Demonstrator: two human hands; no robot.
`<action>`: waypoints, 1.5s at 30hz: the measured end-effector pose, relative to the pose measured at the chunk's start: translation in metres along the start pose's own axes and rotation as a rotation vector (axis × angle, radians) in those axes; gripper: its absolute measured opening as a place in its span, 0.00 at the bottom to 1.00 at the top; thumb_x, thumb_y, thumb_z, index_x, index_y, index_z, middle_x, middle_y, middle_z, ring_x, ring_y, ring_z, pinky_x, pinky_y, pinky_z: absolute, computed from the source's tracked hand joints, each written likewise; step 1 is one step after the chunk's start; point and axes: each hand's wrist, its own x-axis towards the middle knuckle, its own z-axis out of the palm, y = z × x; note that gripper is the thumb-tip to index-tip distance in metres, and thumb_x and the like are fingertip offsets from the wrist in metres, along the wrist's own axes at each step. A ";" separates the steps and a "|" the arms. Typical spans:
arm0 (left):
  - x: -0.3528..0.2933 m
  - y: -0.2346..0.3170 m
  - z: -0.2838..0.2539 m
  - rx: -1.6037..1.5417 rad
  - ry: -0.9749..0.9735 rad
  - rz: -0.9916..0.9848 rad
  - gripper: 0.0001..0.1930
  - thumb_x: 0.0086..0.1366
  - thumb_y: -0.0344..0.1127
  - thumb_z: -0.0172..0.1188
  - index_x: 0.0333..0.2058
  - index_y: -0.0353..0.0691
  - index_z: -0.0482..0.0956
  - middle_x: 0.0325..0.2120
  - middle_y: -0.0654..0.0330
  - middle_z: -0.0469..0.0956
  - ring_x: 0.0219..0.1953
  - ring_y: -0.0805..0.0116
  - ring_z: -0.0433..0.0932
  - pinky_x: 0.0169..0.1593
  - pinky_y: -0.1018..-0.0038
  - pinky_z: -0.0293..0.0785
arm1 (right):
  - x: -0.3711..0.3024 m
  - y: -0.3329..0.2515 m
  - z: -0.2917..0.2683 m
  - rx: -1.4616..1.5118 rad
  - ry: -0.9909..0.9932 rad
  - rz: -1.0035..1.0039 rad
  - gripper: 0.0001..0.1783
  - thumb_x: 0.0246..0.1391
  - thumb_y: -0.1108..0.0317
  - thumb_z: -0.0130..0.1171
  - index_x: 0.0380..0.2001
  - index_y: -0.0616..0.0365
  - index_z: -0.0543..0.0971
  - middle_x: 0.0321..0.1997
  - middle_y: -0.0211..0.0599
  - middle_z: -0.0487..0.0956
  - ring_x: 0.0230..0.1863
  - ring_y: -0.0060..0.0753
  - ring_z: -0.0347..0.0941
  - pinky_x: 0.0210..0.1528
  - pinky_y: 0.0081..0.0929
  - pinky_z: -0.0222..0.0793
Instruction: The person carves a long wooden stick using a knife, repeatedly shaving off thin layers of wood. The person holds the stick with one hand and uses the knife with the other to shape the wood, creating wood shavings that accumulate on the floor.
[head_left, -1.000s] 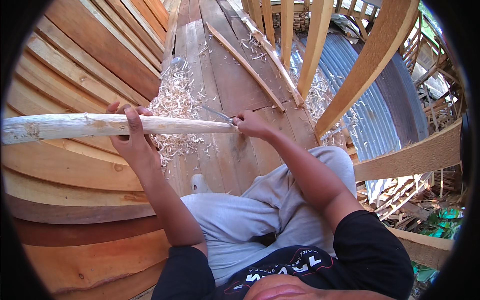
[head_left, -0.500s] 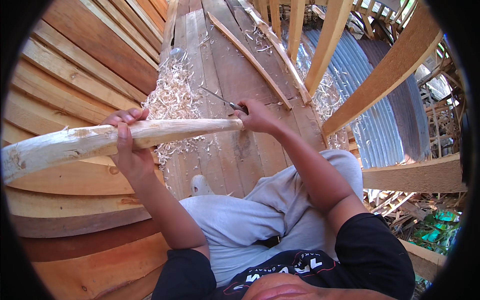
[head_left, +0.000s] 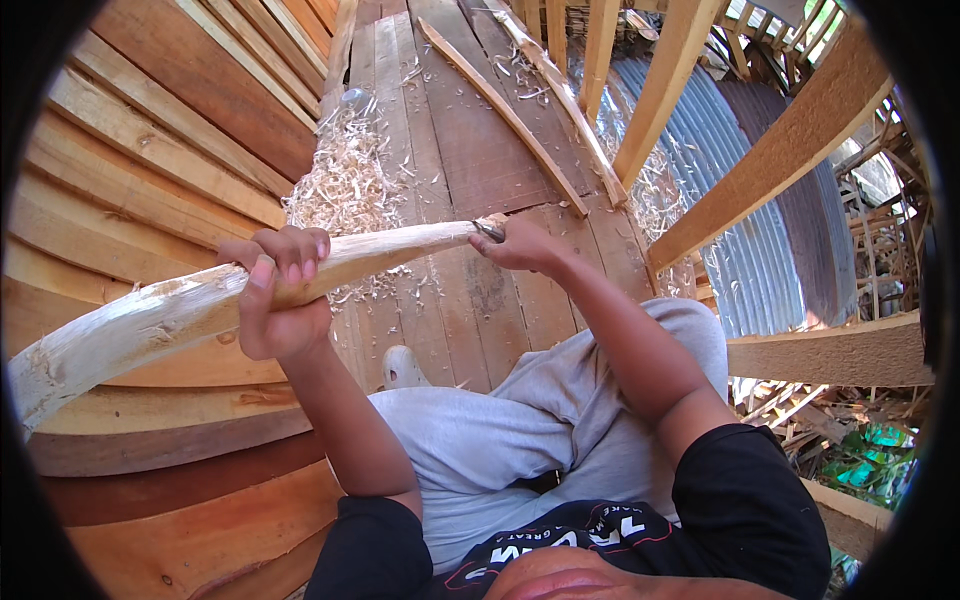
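A long, peeled pale wooden pole (head_left: pixel 165 315) runs across in front of me, from the left edge of the view to a narrower tip by my right hand. My left hand (head_left: pixel 295 325) is closed around its middle, fingers over the far side and thumb on the near side. At the narrow end my right hand (head_left: pixel 525 244) grips a knife (head_left: pixel 487 231). Only a short dark piece of the knife shows against the pole's tip; most of its blade is hidden.
Curly wood shavings (head_left: pixel 345 180) lie heaped on the plank floor (head_left: pixel 480 310). Beyond them rest a narrow wooden strip (head_left: pixel 500 105) and another pale pole (head_left: pixel 562 88). Stacked boards (head_left: pixel 130 130) line the left side. Upright slats (head_left: pixel 660 85) and corrugated metal sheets (head_left: pixel 745 200) stand at the right.
The pole's narrow end has risen and tilted away from me. My left hand has shifted right along it and rolled over. The knife blade, earlier pointing out past the pole, is now mostly hidden.
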 end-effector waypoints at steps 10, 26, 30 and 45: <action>-0.004 -0.012 0.012 0.059 0.047 0.051 0.07 0.55 0.34 0.51 0.28 0.42 0.63 0.22 0.57 0.65 0.25 0.65 0.68 0.37 0.62 0.68 | -0.018 -0.023 0.015 -0.011 0.259 -0.018 0.30 0.62 0.55 0.31 0.34 0.65 0.80 0.43 0.59 0.78 0.47 0.60 0.74 0.52 0.49 0.66; -0.002 -0.012 0.001 0.040 0.055 0.029 0.06 0.55 0.34 0.52 0.26 0.42 0.63 0.21 0.59 0.64 0.24 0.66 0.67 0.36 0.62 0.67 | -0.007 -0.005 0.019 -0.226 0.381 -0.058 0.26 0.60 0.56 0.34 0.29 0.60 0.80 0.34 0.56 0.79 0.39 0.62 0.74 0.45 0.52 0.69; -0.005 -0.008 0.000 0.056 0.076 0.020 0.06 0.55 0.36 0.51 0.26 0.44 0.64 0.21 0.61 0.65 0.25 0.68 0.65 0.37 0.65 0.63 | -0.034 -0.035 0.008 -0.214 0.329 -0.129 0.28 0.60 0.55 0.35 0.25 0.63 0.80 0.32 0.56 0.79 0.36 0.63 0.75 0.44 0.53 0.69; -0.004 -0.010 -0.006 0.061 0.289 -0.004 0.06 0.55 0.36 0.53 0.25 0.44 0.66 0.20 0.63 0.64 0.26 0.70 0.64 0.39 0.66 0.63 | -0.036 -0.038 0.025 -0.216 0.421 -0.159 0.27 0.60 0.57 0.37 0.22 0.64 0.79 0.28 0.55 0.79 0.33 0.60 0.76 0.40 0.52 0.71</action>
